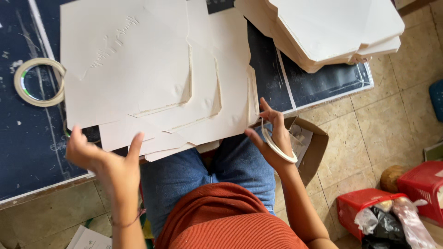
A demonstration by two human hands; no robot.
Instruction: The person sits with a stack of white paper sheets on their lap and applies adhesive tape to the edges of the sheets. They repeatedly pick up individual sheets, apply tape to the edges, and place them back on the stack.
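White tape roll (279,146) looped over right hand (273,140), cardboard sheets (152,74) just beside grip

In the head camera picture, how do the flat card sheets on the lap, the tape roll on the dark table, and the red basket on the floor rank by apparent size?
Largest to smallest:
1. Card sheets, by far.
2. Red basket.
3. Tape roll.
The basket and roll look close, and the floor lies farther from the camera, so that order is unsure.
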